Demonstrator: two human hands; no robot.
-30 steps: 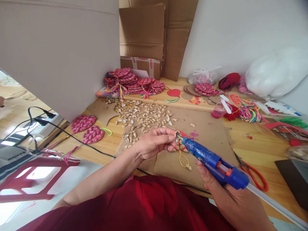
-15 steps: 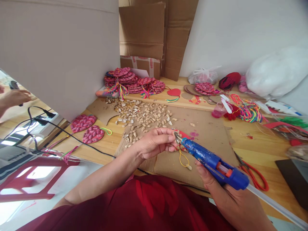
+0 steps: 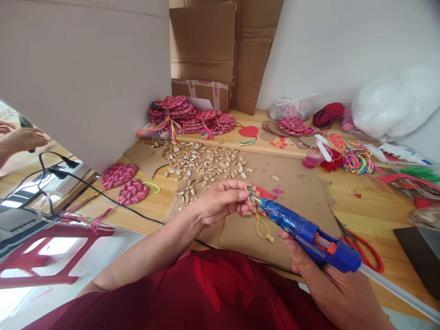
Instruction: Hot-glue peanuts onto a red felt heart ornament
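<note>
Fingers of the left hand pinch a pale shell above the red heart, steadying it against the nozzle of the blue glue gun clenched in the right hand.

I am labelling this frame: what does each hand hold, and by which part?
The right hand holds the glue gun by its handle. The left hand pinches a small shell at the fingertips, against the nozzle.

Left hand pinches shell against glue gun.
</note>
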